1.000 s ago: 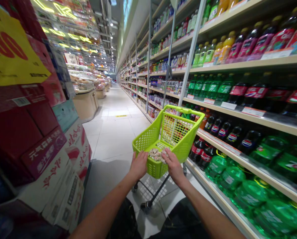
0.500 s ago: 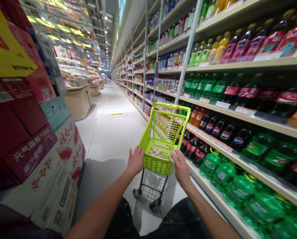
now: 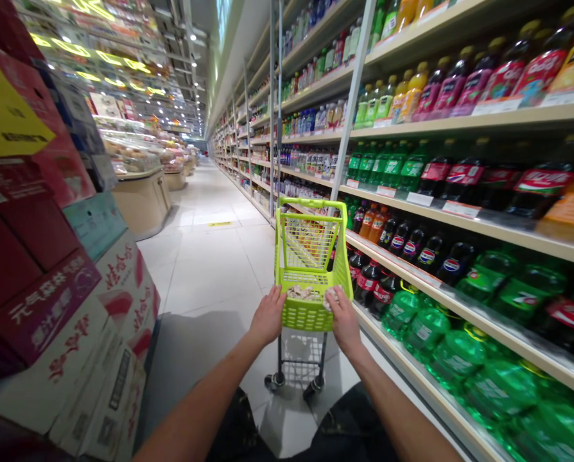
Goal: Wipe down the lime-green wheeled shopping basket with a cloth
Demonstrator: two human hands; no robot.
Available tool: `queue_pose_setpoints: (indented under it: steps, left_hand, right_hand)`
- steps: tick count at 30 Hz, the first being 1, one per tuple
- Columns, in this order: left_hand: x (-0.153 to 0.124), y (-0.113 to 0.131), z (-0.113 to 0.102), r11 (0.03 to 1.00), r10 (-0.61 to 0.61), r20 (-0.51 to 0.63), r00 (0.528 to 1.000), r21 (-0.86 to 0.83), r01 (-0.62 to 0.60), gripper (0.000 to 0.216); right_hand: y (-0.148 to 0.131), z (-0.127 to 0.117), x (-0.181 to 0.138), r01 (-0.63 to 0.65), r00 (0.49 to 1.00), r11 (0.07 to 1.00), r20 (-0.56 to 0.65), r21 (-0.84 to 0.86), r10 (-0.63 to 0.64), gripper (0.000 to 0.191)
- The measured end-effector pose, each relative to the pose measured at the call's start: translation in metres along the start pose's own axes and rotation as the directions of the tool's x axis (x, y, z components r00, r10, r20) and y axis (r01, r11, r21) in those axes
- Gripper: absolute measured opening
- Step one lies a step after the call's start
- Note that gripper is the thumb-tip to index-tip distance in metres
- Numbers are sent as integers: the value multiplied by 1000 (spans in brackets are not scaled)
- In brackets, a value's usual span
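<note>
A small lime-green shopping cart [image 3: 311, 256] stands in front of me in a supermarket aisle, pointing straight down it. My left hand [image 3: 268, 316] grips the near left corner of its basket rim. On the near right corner sits my right hand [image 3: 343, 321], fingers curled over the edge. A pale packet [image 3: 302, 293] lies inside the basket between my hands.
Shelves [image 3: 460, 221] of soft-drink bottles run along the right, green bottles [image 3: 465, 359] lowest. Stacked red and white cartons [image 3: 65, 308] rise close on the left. Beyond them is a curved display counter [image 3: 140, 199]. The tiled aisle floor [image 3: 210, 256] stretches ahead.
The cart has swung from angled right toward the shelves to pointing straight down the aisle. Both hands stayed on the basket rim and shifted slightly left with it.
</note>
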State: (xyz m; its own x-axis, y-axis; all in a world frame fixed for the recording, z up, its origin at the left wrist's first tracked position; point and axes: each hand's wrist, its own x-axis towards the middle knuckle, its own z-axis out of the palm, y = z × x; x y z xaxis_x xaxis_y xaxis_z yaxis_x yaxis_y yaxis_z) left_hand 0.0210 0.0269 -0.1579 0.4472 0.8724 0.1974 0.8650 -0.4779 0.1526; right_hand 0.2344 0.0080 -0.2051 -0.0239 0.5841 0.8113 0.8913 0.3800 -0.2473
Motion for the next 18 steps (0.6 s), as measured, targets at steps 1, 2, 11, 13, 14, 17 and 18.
queue_pose_setpoints:
  steps: [1,2,11,13,14,17,18]
  left_hand:
    - [1,1,1,1000,7,-1,1000,-14,-7,56]
    - [2,2,2,1000,15,0,1000,-25,-15,57]
    - [2,0,-2,997,69,19,997,-21,-68,59]
    - [2,1,-2,998,64,17,998,-19,-64,59]
    - [2,2,-2,998,60,21,998,-20,-60,59]
    - [2,5,-3,999,50,47,998,-16,-49,62]
    - [2,6,-3,999,48,55,997,-13,-47,63]
  right_hand:
    - [2,-3,-1,-30,1000,999,-8,-11,30,48]
    - [-1,-2,-2,-46,999,999,-8,-10,46,49]
    - [-47,20,1,187,982,972,-1,140,-189,45]
    - [-27,7,-6,132,991,986,-32,103,-129,48]
    - [-17,2,-14,94,995,992,-40,85,-91,49]
    - [5,-2,-53,20,1000,999,-7,50,-19,53]
    - [9,-1,-67,7,1000,999,4,39,-7,54]
